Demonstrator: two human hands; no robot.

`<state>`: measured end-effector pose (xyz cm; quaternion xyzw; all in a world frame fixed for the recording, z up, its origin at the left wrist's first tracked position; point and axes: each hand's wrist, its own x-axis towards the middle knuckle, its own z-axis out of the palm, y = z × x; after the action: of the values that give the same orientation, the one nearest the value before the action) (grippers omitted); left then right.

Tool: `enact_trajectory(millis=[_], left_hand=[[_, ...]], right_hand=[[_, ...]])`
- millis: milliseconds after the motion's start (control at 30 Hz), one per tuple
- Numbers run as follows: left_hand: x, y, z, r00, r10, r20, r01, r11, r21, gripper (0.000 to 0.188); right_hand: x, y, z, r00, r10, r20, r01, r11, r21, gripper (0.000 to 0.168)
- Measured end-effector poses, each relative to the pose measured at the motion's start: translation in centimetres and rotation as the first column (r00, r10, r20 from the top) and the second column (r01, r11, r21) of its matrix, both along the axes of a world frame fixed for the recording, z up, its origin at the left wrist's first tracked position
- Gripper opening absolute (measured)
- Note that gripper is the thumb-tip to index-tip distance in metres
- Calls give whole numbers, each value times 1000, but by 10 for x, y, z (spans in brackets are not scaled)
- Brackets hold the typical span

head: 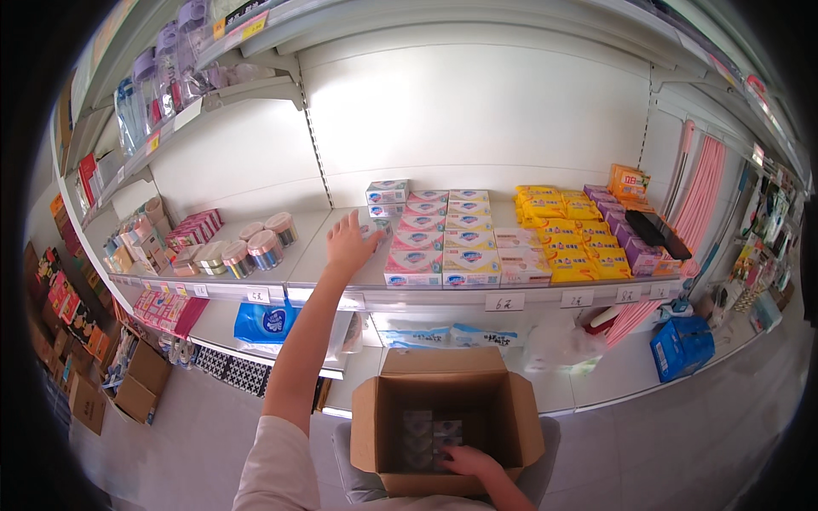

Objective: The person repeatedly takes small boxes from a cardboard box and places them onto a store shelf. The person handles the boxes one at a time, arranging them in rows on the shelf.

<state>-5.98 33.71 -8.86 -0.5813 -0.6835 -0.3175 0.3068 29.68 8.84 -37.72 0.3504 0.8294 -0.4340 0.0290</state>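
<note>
My left hand (350, 244) is over the shelf (313, 259), its thumb and fingers around a small soap box (383, 226) that the hand partly hides. Just right of it stand rows of pink soap boxes (415, 260) and yellow-edged soap boxes (471, 262). Behind, two green-and-white soap boxes (387, 191) are stacked. Down in an open cardboard box (441, 361), my right hand (471, 461) touches one of several soap boxes (447, 429). Its fingertips are in shadow, so a grip cannot be made out. More soap boxes (418, 437) lie to the left inside.
The carton rests on a grey stool (551, 441). Yellow soap packs (565, 249), purple boxes (632, 249) and a black phone (658, 234) line the shelf's right. Clear round tubs (264, 249) stand left. Price tags (505, 302) run along the front edge; an upper shelf (255, 89) juts out.
</note>
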Motion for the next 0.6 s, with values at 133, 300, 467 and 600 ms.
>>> enact_trajectory(millis=[133,300,467,600], left_hand=[[11,-24,28,972,36,232,65,908,-415,80],[16,-105,42,851,-268,451,296,955,9,81],[61,-221,-14,308,-569,763,479,785,392,70],[120,-297,-77,421,-445,790,645,760,84,73]], right_hand=[[1,8,-11,998,-22,-54,18,997,-73,44],[-1,3,29,999,-34,-12,34,999,-41,48],[5,3,48,986,-151,-76,142,984,-107,49],[-6,6,55,746,-532,-400,356,827,-434,49]])
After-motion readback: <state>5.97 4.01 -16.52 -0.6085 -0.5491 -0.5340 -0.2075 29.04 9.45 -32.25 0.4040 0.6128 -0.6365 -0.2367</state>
